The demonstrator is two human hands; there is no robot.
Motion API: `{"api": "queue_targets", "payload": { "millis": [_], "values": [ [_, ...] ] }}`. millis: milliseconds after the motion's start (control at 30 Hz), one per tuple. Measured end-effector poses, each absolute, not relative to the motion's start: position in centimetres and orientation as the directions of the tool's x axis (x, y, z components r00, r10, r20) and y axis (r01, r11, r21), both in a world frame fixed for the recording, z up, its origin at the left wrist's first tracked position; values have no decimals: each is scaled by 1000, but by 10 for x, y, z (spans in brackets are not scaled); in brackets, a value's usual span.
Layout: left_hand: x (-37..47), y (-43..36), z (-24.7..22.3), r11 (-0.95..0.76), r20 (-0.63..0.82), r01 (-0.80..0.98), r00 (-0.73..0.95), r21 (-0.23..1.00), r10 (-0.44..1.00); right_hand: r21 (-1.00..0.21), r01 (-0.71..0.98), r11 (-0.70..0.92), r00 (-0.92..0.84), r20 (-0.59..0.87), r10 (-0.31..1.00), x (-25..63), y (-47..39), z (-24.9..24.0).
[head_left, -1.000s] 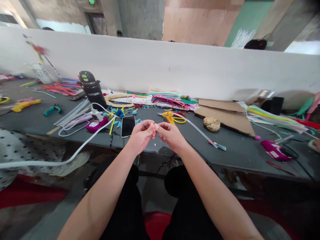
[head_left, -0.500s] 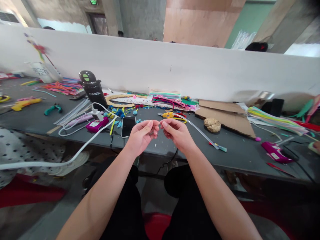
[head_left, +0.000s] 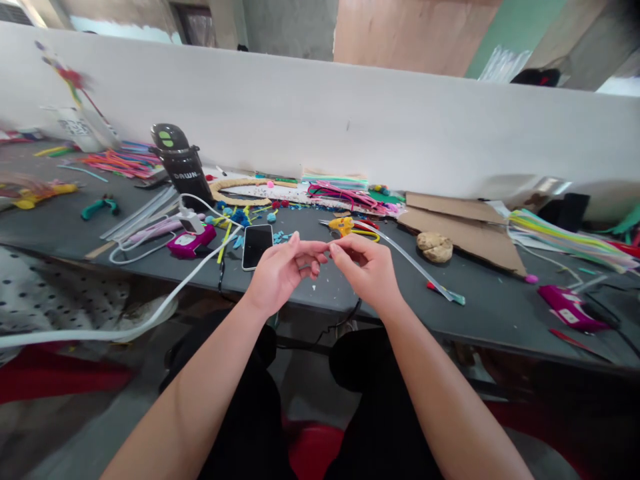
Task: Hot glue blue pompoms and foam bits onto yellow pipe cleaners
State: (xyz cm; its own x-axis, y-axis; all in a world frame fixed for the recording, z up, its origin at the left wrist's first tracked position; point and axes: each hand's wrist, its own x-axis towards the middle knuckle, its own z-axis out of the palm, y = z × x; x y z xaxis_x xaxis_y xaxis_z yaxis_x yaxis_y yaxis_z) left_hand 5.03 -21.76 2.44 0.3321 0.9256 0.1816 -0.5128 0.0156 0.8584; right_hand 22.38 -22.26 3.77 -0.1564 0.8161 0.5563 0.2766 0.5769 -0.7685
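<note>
Moved since the earlier frames: the left hand (head_left: 277, 270), palm now opened further, its index finger reaching straight across; and the right hand (head_left: 369, 270), from which the left fingertips stood slightly apart half a second ago. My view has tipped a little lower.

Left hand: palm turned partly upward, thumb raised clear of the index, remaining fingers loosely curled, nothing visible in their grip. Right hand: back of the wrist toward me, thumb and fingers drawn together at the left index tip. Both forearms extend forward, hands above the near edge of the counter (head_left: 295, 303).

Hard to make out: the meeting point of the fingertips. I cannot tell whether the right fingers close fully or pinch something small.

Nearest items: one phone (head_left: 257, 247), lying just beside the left hand, its lower right corner close to the wrist side; one yellow glue gun (head_left: 343, 227), lying behind the right hand, partly overlapping other tools.

Also new: a blurred shape, seemingly another person's hand (head_left: 30, 180), at the far left, over a yellow tool (head_left: 57, 190); details smeared.
</note>
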Motion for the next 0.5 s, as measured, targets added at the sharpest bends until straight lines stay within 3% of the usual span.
{"api": "queue_targets", "payload": {
  "millis": [233,500],
  "values": [
    [54,-220,27,49,143,-470,365,881,920,-682,485,547,-104,576,811,221,-217,34],
    [50,-220,33,73,89,-480,306,874,948,-762,479,435,-32,480,877,230,-206,31]
  ]
}}
